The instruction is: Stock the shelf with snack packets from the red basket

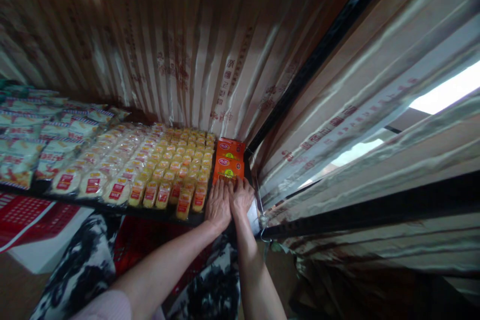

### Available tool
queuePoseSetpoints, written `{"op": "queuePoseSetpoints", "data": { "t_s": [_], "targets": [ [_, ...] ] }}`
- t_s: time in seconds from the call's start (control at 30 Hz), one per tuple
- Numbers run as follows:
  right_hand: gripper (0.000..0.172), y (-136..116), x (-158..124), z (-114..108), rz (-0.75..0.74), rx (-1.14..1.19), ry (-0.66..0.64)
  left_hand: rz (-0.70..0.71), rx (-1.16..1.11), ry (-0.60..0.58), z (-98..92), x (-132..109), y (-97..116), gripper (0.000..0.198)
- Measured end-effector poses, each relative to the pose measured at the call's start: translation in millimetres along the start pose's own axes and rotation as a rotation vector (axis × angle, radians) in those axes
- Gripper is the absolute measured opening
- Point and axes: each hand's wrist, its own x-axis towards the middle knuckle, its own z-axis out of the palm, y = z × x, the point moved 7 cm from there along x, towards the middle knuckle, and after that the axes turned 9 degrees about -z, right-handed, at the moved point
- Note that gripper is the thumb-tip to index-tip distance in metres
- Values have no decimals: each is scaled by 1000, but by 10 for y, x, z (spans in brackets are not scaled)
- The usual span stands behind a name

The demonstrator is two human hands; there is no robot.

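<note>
Orange packets (225,148) with pink and yellow labels lie in a column at the right end of the shelf. My left hand (219,204) rests flat at the front of this column, its fingers stretched forward and touching the nearest packet. Beside it, my right hand (242,196) lies with fingers extended over the same front edge. Both hands look open, though the fingertips partly cover the packet under them. Immediately left stand rows of small yellow wrapped cakes (163,194) with red labels.
Round pale wrapped cakes (118,190) and white bags of snacks (58,157) fill the shelf further left. Pleated printed curtains (187,60) hang behind and to the right. A dark diagonal bar (300,80) borders the right side. Red baskets (30,215) sit below the shelf.
</note>
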Motion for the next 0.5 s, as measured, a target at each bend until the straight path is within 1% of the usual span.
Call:
{"op": "queuePoseSetpoints", "data": {
  "t_s": [0.17, 0.3, 0.43, 0.5],
  "targets": [
    [40, 42, 6, 50, -12, -4, -24, 3, 12, 2, -66, -10, 19, 52],
    [39, 79, 42, 69, -49, 16, -71, 66, 29, 20, -122, -48, 60, 49],
    [38, 81, 33, 36, -61, 71, -91, 137, 33, 24, -185, -172, 90, 49],
    [39, 89, 3, -11, -56, 116, -48, 156, 14, 35, -233, -272, 84, 49]
  ]
}}
